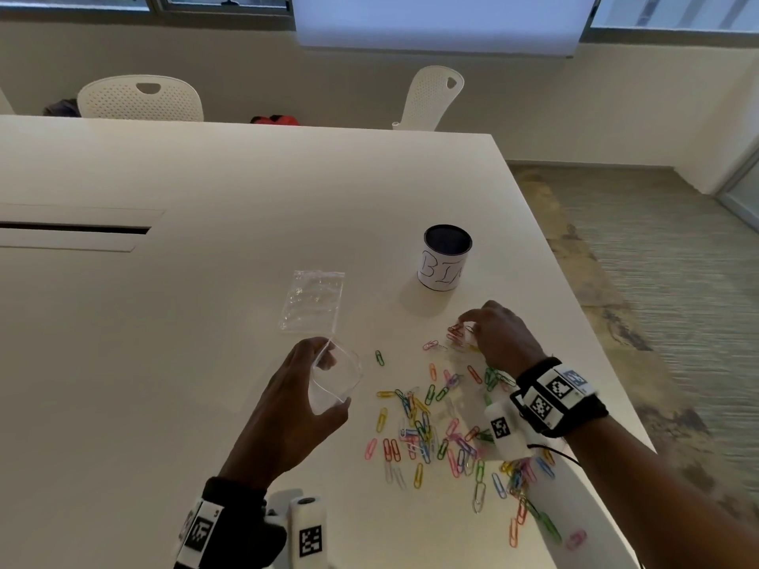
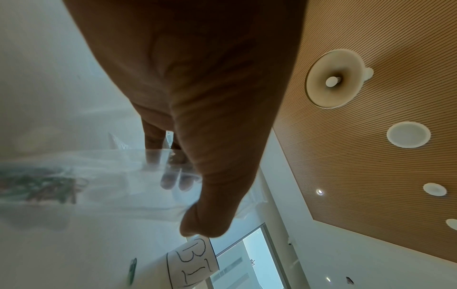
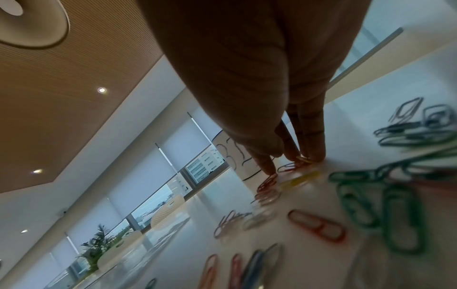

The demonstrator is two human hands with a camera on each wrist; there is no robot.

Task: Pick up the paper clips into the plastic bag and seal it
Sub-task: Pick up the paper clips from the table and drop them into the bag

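Observation:
My left hand (image 1: 328, 381) holds a small clear plastic bag (image 1: 334, 377) just above the table, thumb on one side and fingers on the other, mouth held open. In the left wrist view the bag (image 2: 111, 176) covers the fingertips (image 2: 170, 179); blurred green shapes show through it. Several coloured paper clips (image 1: 427, 420) lie scattered to the right. My right hand (image 1: 472, 334) reaches down at the far end of the scatter. Its straight fingertips (image 3: 316, 156) press on red clips (image 3: 268, 183) that lie flat on the table.
A second clear bag (image 1: 312, 301) lies flat beyond my left hand. A dark cup with a white label (image 1: 445, 258) stands behind the clips. The table's right edge (image 1: 575, 314) runs close to my right hand. White chairs (image 1: 139, 98) stand at the far side.

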